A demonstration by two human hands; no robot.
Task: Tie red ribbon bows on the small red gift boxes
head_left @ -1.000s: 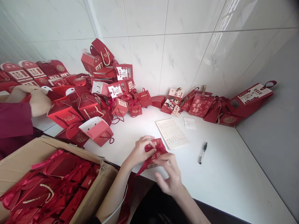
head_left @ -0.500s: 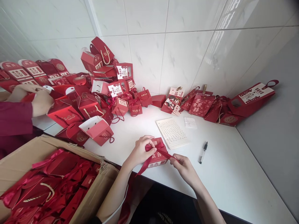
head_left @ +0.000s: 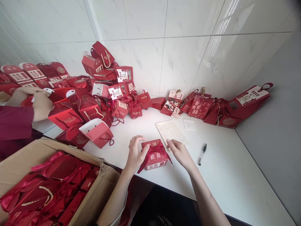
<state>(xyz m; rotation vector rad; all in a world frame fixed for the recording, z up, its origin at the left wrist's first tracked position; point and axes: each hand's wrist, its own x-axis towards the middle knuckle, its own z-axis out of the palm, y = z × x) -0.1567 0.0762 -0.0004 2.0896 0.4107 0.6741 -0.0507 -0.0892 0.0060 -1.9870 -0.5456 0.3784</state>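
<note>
A small red cardboard gift box (head_left: pixel 155 156) with gold characters on its front sits on the white table (head_left: pixel 223 175), close to the table's near edge. A dark red satin ribbon (head_left: pixel 154 148) crosses its top, and one loose tail hangs down off the box's left front corner.

The left hand (head_left: pixel 135 153) is pressed against the left side of the box, its fingers (head_left: pixel 139 139) curled loosely over the top left corner and touching the ribbon there. The right hand (head_left: pixel 180 152) is at the right side of the box, its fingers (head_left: pixel 169 143) narrowed toward the top right corner where the ribbon ends; whether they pinch the ribbon or only touch the box cannot be told. So the box lies between the two hands, cupped from both sides.

Just behind the box lies a white printed paper sheet (head_left: pixel 171 131), and beyond that a smaller white slip (head_left: pixel 189 124). A black and clear pen (head_left: pixel 202 154) lies to the right of the box, well apart from it. Behind and left of the box, a heap of red paper gift bags and boxes (head_left: pixel 105 88) leans on the tiled wall. Left of the box and lower, an open brown cardboard carton (head_left: pixel 98 191) holds more red ribboned bags. Far left of the box, another person's hand (head_left: pixel 39 103) in a maroon sleeve handles a red bag.
</note>
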